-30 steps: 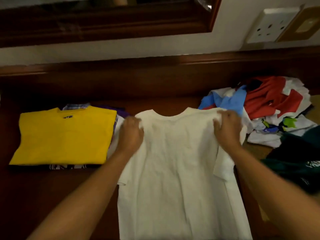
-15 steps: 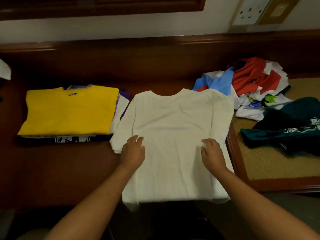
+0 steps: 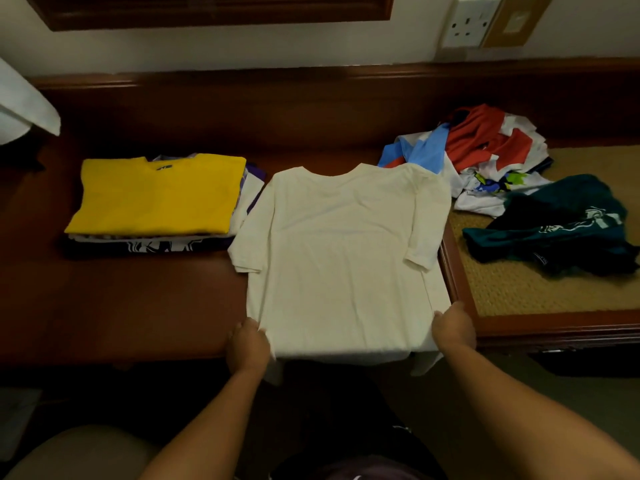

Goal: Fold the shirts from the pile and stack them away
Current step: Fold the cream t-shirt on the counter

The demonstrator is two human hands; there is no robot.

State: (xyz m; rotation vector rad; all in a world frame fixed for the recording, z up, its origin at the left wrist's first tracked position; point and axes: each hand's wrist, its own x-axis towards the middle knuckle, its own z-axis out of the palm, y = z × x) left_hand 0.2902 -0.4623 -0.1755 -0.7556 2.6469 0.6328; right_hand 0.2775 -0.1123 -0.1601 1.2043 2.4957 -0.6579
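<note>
A cream shirt [image 3: 346, 258] lay flat on the dark wooden bench [image 3: 121, 306], back side up, collar toward the wall; both short sleeves lay folded in over the body; its lower hem hung over the front edge of the bench. The left hand [image 3: 247, 346] gripped the lower left side of the shirt at the bench edge, fingers curled onto the cloth; the right hand [image 3: 455, 327] gripped the lower right side in like manner, its fingertips hidden beneath the fabric.

To the left of the cream shirt, just beside its sleeve, stood a stack of folded shirts [image 3: 152, 233] with a yellow shirt [image 3: 156, 195] uppermost; a purple-and-white printed garment showed at the bottom of the stack. To the right, touching the shirt's shoulder, lay an unfolded pile [image 3: 485, 161] of red, blue and white garments; near it a dark teal garment [image 3: 561, 223] lay crumpled on a woven mat surface [image 3: 554, 292] set in a wooden frame. A white wall socket [image 3: 467, 22] was fixed above the bench at upper right; a white cloth [image 3: 24, 105] showed at the far left edge.
</note>
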